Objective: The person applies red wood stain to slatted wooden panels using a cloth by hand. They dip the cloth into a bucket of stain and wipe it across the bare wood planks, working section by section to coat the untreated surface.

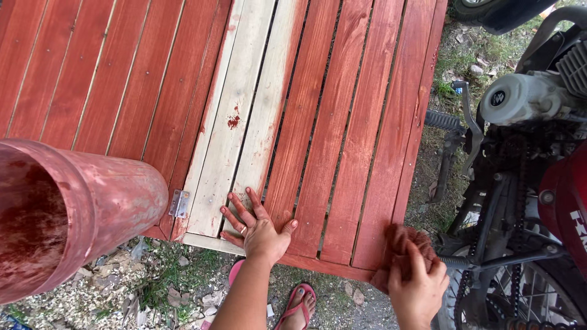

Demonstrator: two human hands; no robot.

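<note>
Two hands — left hand splayed flat on slatted panel, right hand gripping stained rag.

Slatted wooden panel resting over the ground, seen from above.

Most slats are stained red-brown; two slats near the middle remain pale bare wood, carrying a small red blotch and red smears along their edges. A metal hinge sits at the panel's near edge, beside the pale slats. The left hand lies flat, fingers spread, on the near ends of the slats where pale meets stained. The right hand presses a stained rag on the panel's near right corner. The ground beneath shows wood shavings, sparse grass and small stones.
</note>
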